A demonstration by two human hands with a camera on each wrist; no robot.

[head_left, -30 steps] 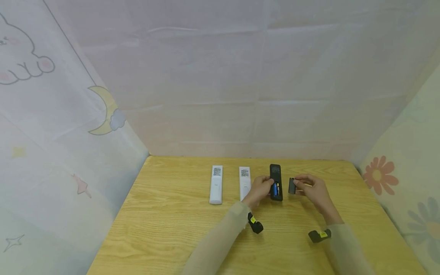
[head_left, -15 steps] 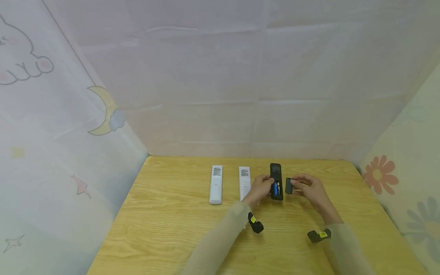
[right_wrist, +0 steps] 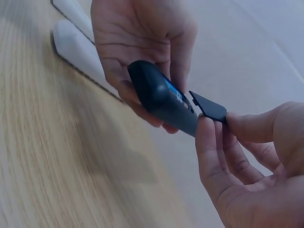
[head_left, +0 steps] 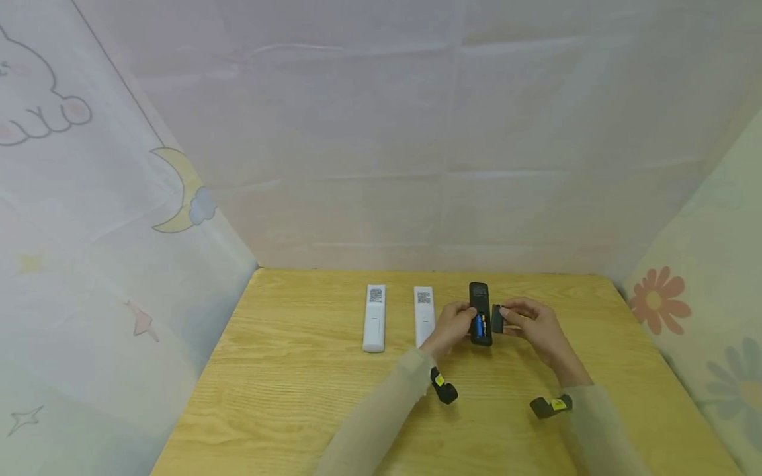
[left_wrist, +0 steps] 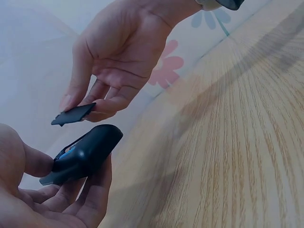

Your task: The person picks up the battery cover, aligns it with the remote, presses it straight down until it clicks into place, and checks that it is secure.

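My left hand (head_left: 450,326) grips a black remote control (head_left: 479,297) by its side, thumb on top and fingers underneath. Its back faces up and the battery compartment is uncovered, showing a blue battery (head_left: 479,326) beside a second, gold-and-dark battery (head_left: 485,324). Just to the right, my right hand (head_left: 538,327) pinches the black battery cover (head_left: 497,319) between thumb and fingers. In the right wrist view the cover (right_wrist: 209,108) is tilted close beside the remote (right_wrist: 156,95), small tabs on its edge. The left wrist view shows the remote held above the table.
Two white remote controls lie face down on the wooden table (head_left: 286,396): one at the left (head_left: 374,320), the other (head_left: 423,304) partly hidden behind my left hand. A pale fabric wall (head_left: 357,165) stands along the table's back edge, with patterned walls at both sides.
My right hand has brought the battery cover leftward, from a gap away to right beside the black remote. The left hand and the remote have hardly moved.
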